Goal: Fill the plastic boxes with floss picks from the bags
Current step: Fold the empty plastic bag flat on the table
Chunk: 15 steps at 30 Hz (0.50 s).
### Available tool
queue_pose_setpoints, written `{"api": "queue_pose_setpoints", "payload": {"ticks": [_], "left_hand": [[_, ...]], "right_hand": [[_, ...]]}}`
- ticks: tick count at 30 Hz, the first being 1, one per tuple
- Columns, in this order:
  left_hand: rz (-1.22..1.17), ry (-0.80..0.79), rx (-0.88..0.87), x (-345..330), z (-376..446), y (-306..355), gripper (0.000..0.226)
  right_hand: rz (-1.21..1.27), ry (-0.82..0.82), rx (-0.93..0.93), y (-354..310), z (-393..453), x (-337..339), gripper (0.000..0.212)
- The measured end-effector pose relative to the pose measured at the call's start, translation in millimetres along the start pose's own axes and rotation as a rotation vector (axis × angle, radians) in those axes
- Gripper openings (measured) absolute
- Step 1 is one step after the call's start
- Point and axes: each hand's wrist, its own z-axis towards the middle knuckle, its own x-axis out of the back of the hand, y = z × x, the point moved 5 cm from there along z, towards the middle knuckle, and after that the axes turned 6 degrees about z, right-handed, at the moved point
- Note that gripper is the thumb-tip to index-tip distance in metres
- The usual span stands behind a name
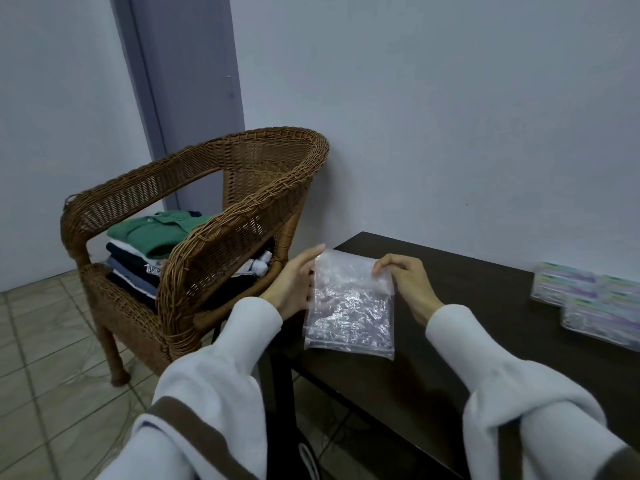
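From my head view, I have the clear plastic bag [348, 303] of floss picks standing upright at the near left corner of the dark table [485, 306], its bottom edge resting on the top just inside the near edge. My right hand [408, 285] has its grip pinched on the bag's top right corner, thumb and forefinger pressed together on the film. My left hand [294, 282] lies against the bag's left side with the fingers nearly straight and spread along it, steadying rather than clasping; I cannot tell whether the thumb behind is catching the plastic. The picks inside are only a glittery blur through the crinkled film, and I cannot see whether the mouth is sealed. The plastic boxes [588, 299] sit in a small stack by the right edge of the table, well apart from the bag, and look shut. My worry is the corner: the bag stands so near the table's left and near edges that if I tug the top open with a jerk, the slick film could slide out of my pinch, tip over the edge and scatter picks onto the tiled floor [52, 341]. Pulling unevenly could also split the film. The table top is smooth, dark and slightly glossy. Just beside its left edge stands a wicker chair [194, 244] holding folded clothes [152, 244], with pale walls behind.
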Motion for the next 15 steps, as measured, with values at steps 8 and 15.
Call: {"api": "queue_pose_setpoints", "payload": {"ticks": [8,15], "left_hand": [[-0.004,0.15,-0.158,11,-10,4,0.046],[0.024,0.273,-0.139,21,-20,2,0.04]], "right_hand": [[0.32,-0.245,-0.205,3,-7,-23,0.034],[0.248,-0.309,-0.295,17,-12,-39,0.055]]}}
